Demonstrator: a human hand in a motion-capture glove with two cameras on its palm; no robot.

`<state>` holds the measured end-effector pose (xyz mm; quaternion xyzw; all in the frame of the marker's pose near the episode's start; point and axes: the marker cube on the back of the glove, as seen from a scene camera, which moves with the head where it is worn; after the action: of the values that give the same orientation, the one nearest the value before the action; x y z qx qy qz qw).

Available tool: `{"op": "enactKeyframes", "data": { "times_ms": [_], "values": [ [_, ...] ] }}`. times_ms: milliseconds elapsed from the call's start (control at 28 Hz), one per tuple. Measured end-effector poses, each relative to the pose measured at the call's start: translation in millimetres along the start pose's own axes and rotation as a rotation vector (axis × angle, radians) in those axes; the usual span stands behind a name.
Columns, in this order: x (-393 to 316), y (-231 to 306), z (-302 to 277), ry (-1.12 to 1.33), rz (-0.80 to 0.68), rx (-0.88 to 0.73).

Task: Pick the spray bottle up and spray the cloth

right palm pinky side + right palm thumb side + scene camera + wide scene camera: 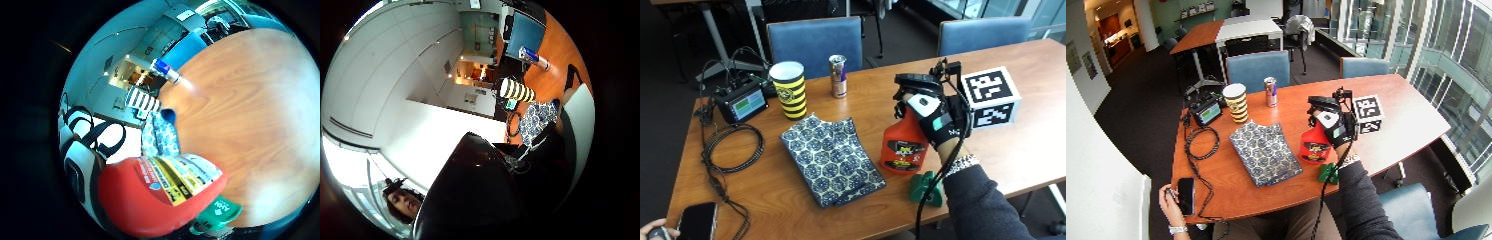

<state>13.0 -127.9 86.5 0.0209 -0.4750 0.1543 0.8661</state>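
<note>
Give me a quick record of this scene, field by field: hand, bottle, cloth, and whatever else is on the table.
hand: gloved right hand grips the neck of the spray bottle
spray bottle: red, upright, base at or just above the table, right of the cloth
cloth: blue patterned, flat on the table
nearby: striped cup, can, green object

Spray bottle point(904, 142) neck hidden behind right hand point(933, 112) (trigger probably too).

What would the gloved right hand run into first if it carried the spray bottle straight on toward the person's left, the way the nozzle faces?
Probably the patterned cloth, lying flat just beside the spray bottle that the right hand grips; depth is uncertain.
</note>
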Motion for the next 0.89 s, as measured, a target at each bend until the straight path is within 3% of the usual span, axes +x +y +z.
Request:
{"op": "enactKeyframes", "data": {
  "times_ms": [178, 570, 891],
  "values": [
    [15, 7, 14, 0.030, 0.044, -0.036],
    [-7, -13, 8, 0.319, -0.021, -0.134],
    [-34, -27, 14, 0.785, -0.216, -0.334]
  ]
}}
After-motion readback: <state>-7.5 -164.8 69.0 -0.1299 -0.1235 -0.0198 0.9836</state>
